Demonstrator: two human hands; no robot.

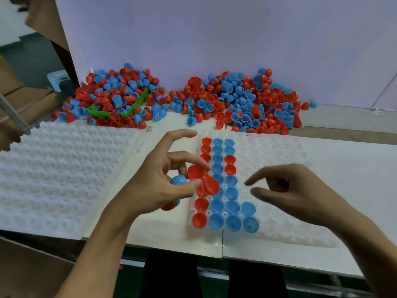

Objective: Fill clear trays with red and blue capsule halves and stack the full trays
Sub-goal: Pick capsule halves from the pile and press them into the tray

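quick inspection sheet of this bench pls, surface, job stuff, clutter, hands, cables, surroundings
surface: white tabletop.
job's things: clear plastic dimpled tray, its left columns hold red and blue capsule halves; stack of empty white trays at left; loose pile of red and blue halves at the back.
clutter: green plastic bin buried in halves.
grippers: left hand holds several halves; right hand hovers empty over the tray.
cables: nothing seen.
surroundings: pale wall panel, brown cardboard boxes.
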